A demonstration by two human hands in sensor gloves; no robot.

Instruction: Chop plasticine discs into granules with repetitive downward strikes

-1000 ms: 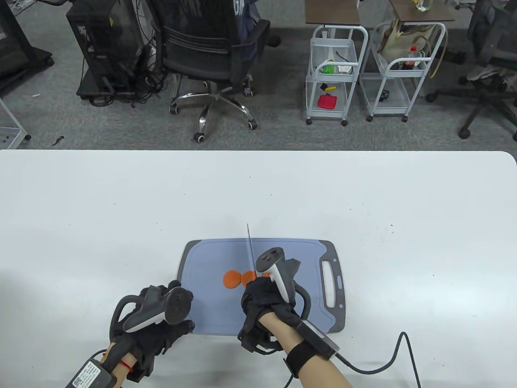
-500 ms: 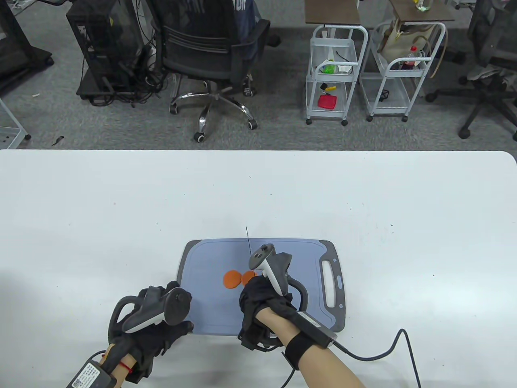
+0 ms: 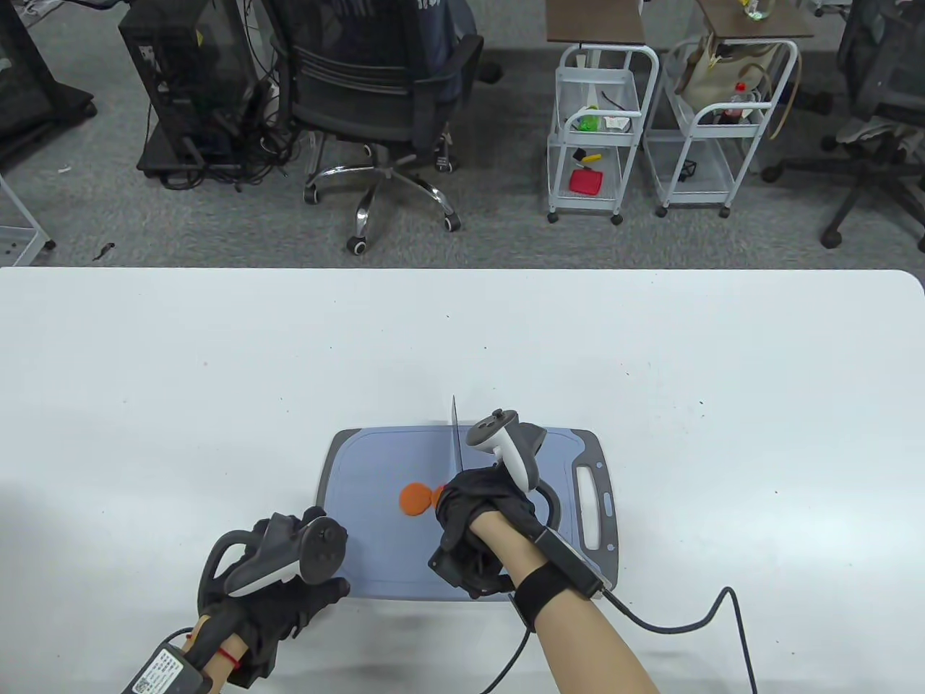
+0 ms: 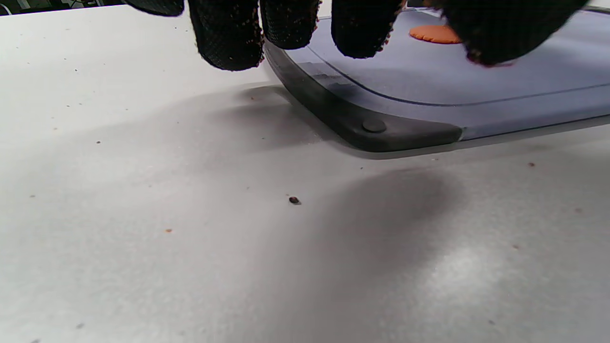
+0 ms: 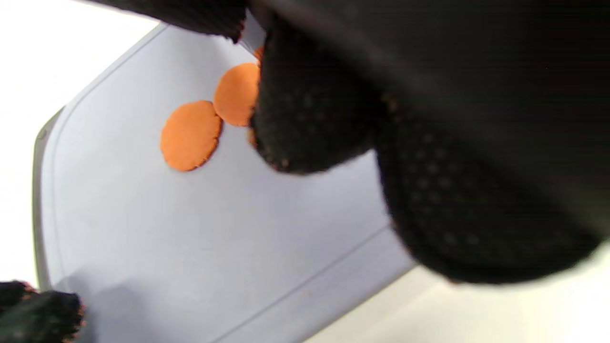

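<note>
Two flat orange plasticine discs lie side by side on a blue-grey cutting board [image 3: 376, 463]. The left disc [image 3: 415, 499] shows whole; the right disc [image 3: 439, 494] is partly hidden by my right hand. Both show in the right wrist view [image 5: 190, 136] [image 5: 237, 93]. My right hand [image 3: 473, 510] grips a knife handle; the thin blade [image 3: 457, 434] points away from me, seen edge-on above the right disc. My left hand [image 3: 325, 578] rests at the board's near-left corner [image 4: 371, 126], fingers [image 4: 228, 38] spread at the edge, thumb over the board.
The board's handle slot [image 3: 594, 506] is at its right end. The right hand's cable [image 3: 686, 622] trails over the white table [image 3: 217, 376] at the near right. Small crumbs dot the table near the board's corner [image 4: 294, 200].
My right hand has shifted away from me and slightly right with the knife, and its blade now stands farther up the board. My left hand has barely moved.
</note>
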